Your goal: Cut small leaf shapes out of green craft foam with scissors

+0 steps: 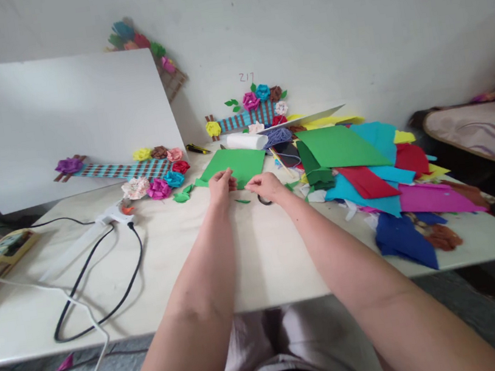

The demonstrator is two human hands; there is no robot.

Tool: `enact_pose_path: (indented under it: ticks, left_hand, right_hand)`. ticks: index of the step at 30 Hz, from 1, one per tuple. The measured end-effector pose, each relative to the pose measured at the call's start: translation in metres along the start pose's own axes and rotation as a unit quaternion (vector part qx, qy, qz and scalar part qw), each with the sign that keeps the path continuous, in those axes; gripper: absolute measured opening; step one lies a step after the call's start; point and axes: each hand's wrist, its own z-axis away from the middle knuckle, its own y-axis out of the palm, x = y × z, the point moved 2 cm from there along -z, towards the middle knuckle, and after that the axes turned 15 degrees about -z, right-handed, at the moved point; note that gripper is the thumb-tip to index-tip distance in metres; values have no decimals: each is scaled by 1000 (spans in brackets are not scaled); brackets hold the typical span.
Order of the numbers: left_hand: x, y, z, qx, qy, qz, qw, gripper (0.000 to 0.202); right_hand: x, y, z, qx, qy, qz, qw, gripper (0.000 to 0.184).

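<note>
My left hand (222, 186) is closed in a pinch at the near edge of a green sheet (239, 161), with a small green piece (240, 184) at its fingertips. Just to the right, my right hand (267, 186) is also pinched; what its fingertips hold is too small to make out. A black ring (265, 200), like a scissors handle, shows under the right hand; whether that hand grips it I cannot tell. A green sliver (243, 201) lies on the table between my wrists. Green leaf cut-outs (183, 194) lie left of my left hand.
A glue gun (116, 214) with a looping black cord and a power strip (0, 257) are at left. Flower-trimmed woven pieces (125, 169) rest against a white board (58, 120) and the wall. Coloured sheets (369, 183) pile up at right. A utility knife (197, 149) lies behind.
</note>
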Motion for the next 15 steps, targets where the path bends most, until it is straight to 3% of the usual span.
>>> enact_pose_path:
  ticks: [4,8,12,15]
  left_hand:
    - [0,0,0,-3,-6,18,1000,24]
    - [1,0,0,2,-9,26,1000,23]
    - [3,0,-2,8,-6,36,999,23]
    - [3,0,-3,8,-8,39,999,25]
  right_hand:
    - [13,0,8,81,-44,109,990,24]
    - [24,2,13,135,-84,232,960,24]
    - [29,4,15,141,-102,267,948,27]
    - [23,5,11,111,-86,222,965,25]
